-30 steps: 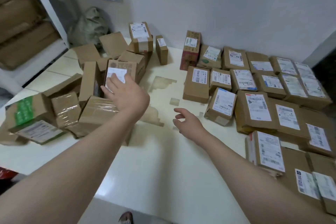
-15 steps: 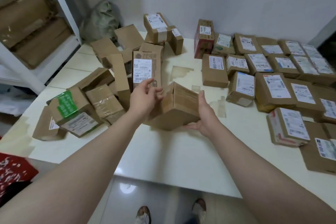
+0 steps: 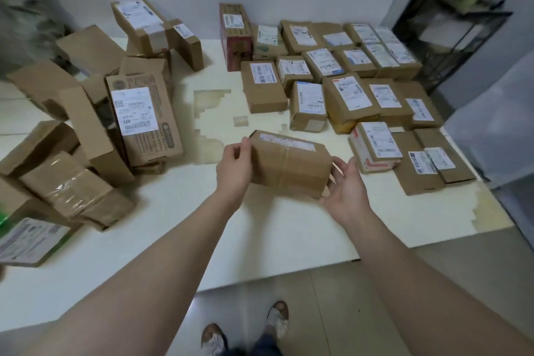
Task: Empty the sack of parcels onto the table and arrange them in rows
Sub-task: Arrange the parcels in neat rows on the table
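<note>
Right, the pale tabletop (image 3: 173,240) fills most of the view, its coating peeled away in patches near the middle. Over on the right side, the rows (image 3: 346,89) of labelled parcels lie edge to edge, running back to the wall, with a red carton (image 3: 234,35) standing upright at their far left corner. On the left side sits the heap (image 3: 86,124), brown boxes tipped and leaning on one another, one big labelled carton (image 3: 141,118) propped up at a slant. Behind it, in the far left corner, the grey-green sack (image 3: 26,17) slumps against the wall, blurred. And at front centre, between heap and rows, the box (image 3: 289,165) is up off the tabletop, taped round its middle, with a label strip along its top edge. The left hand (image 3: 234,167) grips its left end, thumb on top. The right hand (image 3: 345,185) cups the lower right corner, fingers (image 3: 339,169) curved against that end.
</note>
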The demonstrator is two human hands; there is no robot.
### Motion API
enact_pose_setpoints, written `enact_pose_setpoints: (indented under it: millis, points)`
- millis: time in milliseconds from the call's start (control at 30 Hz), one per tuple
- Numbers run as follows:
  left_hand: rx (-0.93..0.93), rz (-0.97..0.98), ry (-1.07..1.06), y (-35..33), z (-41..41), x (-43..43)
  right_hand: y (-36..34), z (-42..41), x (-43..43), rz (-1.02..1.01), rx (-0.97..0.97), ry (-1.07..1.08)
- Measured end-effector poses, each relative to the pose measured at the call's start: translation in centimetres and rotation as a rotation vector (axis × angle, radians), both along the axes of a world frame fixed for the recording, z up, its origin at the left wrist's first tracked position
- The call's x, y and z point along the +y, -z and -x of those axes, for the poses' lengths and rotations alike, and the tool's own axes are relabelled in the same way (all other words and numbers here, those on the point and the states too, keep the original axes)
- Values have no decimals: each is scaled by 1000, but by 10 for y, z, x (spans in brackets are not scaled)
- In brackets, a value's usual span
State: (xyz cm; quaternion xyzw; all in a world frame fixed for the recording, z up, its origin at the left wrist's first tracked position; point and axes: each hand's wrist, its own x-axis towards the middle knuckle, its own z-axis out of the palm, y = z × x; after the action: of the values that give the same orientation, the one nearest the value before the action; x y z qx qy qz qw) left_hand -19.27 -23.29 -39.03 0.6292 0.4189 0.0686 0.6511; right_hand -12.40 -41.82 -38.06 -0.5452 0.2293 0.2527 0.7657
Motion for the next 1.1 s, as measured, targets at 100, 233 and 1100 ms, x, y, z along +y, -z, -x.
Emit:
enact_pose_setpoints:
  millis: [100, 233, 1100]
  points:
    - [75, -20, 56, 3, -14, 2, 5, -10, -18, 143, 14, 14]
    - [158, 89, 125, 20, -22, -12, 16, -8, -24, 288, 37, -173]
    - [80, -143, 217, 2, -132, -79, -8, -107, -65, 1216, -371, -234]
